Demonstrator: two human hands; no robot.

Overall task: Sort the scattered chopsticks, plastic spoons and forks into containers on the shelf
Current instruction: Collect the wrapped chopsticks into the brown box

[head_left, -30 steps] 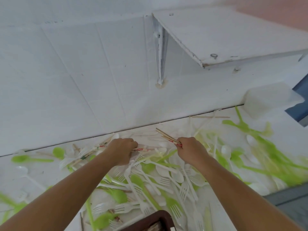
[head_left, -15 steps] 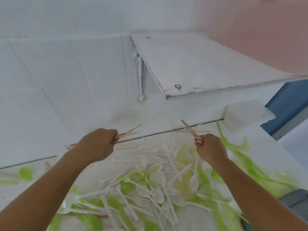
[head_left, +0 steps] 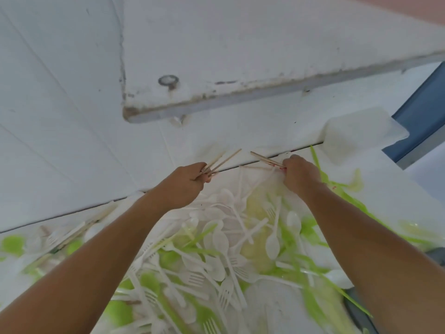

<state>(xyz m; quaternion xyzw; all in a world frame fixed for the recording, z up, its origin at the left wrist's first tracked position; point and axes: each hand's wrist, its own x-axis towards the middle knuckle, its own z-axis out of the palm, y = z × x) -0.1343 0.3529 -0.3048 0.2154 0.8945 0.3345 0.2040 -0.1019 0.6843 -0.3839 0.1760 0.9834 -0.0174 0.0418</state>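
Note:
A heap of white and green plastic spoons and forks [head_left: 231, 256] covers the white counter below me. My left hand [head_left: 185, 184] grips a few wooden chopsticks [head_left: 222, 161] whose tips point up and right toward the wall. My right hand [head_left: 301, 174] grips another small bundle of chopsticks [head_left: 263, 159] pointing up and left. Both hands are raised above the pile near the wall, with the two bundles' tips close together. More chopsticks [head_left: 79, 231] lie among cutlery at the left. The white shelf [head_left: 240, 97] hangs overhead; I see only its underside.
A translucent plastic container [head_left: 361, 133] stands on the counter at the back right against the tiled wall [head_left: 60, 141]. A blue panel [head_left: 423, 116] lies beyond the counter's right end. Green cutlery [head_left: 346, 201] trails along the right side.
Both hands have lifted off the pile with their chopsticks and come closer together near the wall. My head has tilted up, so the shelf underside fills more of the view.

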